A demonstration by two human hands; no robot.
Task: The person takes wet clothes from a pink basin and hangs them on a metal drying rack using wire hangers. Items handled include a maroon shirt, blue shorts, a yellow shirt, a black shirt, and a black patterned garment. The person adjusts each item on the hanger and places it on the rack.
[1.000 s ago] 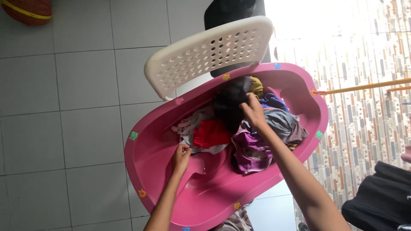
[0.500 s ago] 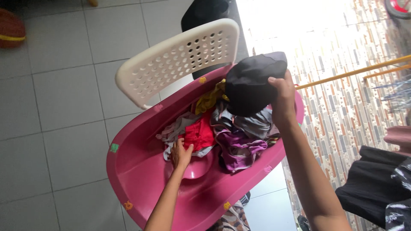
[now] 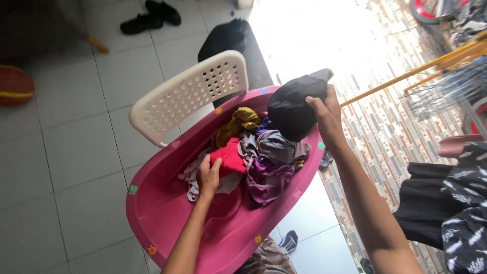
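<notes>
Up at the far end of the pink tub [image 3: 157, 203], the right hand [image 3: 324, 114] has its fingers clenched on a black garment [image 3: 291, 104], holding it bunched and raised above the pile of clothes — its lower edge hangs just over the grey and purple pieces. Lower down, the left hand [image 3: 208, 175] lies on the pile with its fingers curled around the edge of a red garment [image 3: 228, 156], thumb pressed against the cloth. That red piece sits near the middle of the tub, touching a pale cloth [image 3: 190, 182] beneath it and a purple garment [image 3: 266, 177] just beside it. A grey garment [image 3: 276, 144] rests on top of the purple one, and a mustard-yellow garment [image 3: 238, 122] lies at the far side, near the rim. The tub stands tilted on a white plastic chair [image 3: 187, 99] whose perforated backrest rises behind it. On the tiled floor [image 3: 66, 147] a ball [image 3: 15, 86] lies well apart at the left — and a pair of dark shoes [image 3: 152, 18] sits farther off.
</notes>
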